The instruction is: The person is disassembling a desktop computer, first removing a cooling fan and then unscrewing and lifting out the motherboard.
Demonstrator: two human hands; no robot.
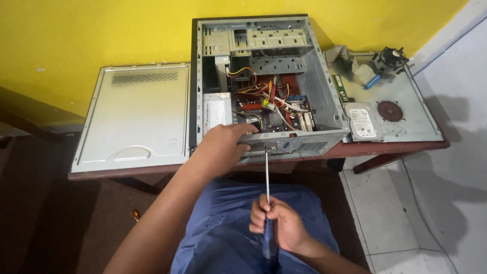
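Head view, looking down: an opened desktop computer case (pixel 264 81) lies on its side on a reddish-brown counter (pixel 127 171) set against a yellow wall (pixel 91 30). The left hand (pixel 220 147) rests on the near edge of the case, its grip curled over the metal rear panel just left of the screwdriver tip. The right hand (pixel 279 226) is lower, above the person's blue-clad lap, its grip wrapped tightly around the dark blue handle of a long screwdriver (pixel 267 203). The thin shaft runs almost straight up from that hand, and its tip meets the case's rear panel at the near edge; whether it sits in a screw is too small to tell.

Inside the case, a bundle of red, yellow and black cables (pixel 269 99) lies over the motherboard, with empty drive bays above it. The removed grey side panel (pixel 134 114) lies flat on the counter, touching the case's left side. To the right of the case, a second panel (pixel 416 111) carries a hard drive (pixel 362 122), a cooling fan (pixel 389 60) and a folded ribbon cable (pixel 362 73).
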